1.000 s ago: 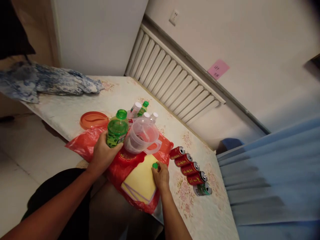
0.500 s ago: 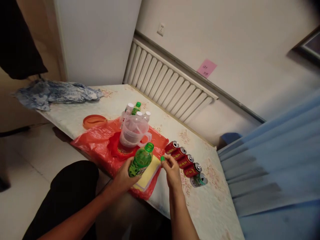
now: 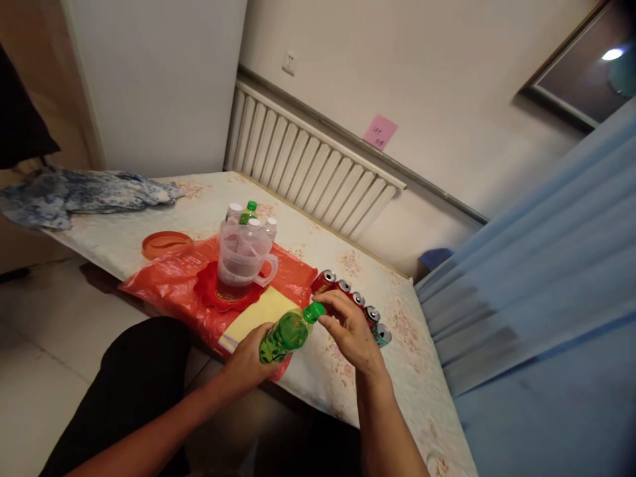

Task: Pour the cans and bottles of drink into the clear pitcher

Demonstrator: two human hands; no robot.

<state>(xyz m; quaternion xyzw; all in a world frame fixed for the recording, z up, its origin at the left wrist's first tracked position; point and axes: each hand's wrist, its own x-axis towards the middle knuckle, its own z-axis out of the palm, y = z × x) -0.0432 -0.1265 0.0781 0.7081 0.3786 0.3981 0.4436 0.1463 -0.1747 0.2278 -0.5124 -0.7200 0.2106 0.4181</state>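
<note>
My left hand [image 3: 251, 358] is wrapped round the lower part of a green plastic bottle [image 3: 288, 333], which tilts up to the right. At its mouth sits a green bottle cap [image 3: 315, 311], with the fingers of my right hand [image 3: 352, 331] closed on it. Beyond the bottle, a clear plastic measuring jug [image 3: 238, 262] holding some liquid stands on a red scalloped plate [image 3: 206, 291]. A yellow pad [image 3: 248, 318] lies partly under my left hand, on a red plastic bag [image 3: 163, 281].
Several drink cans [image 3: 325, 281] stand in a row right of the bag, partly hidden by my right hand. Behind the jug are several capped bottles [image 3: 252, 211]. An orange lid [image 3: 166, 244] and a crumpled blue-white cloth [image 3: 99, 195] lie on the flowered tablecloth [image 3: 397, 377].
My right hand has brought the green cap from beside the bottle onto its mouth. The bottle has tilted further to the right. The whole view has shifted.
</note>
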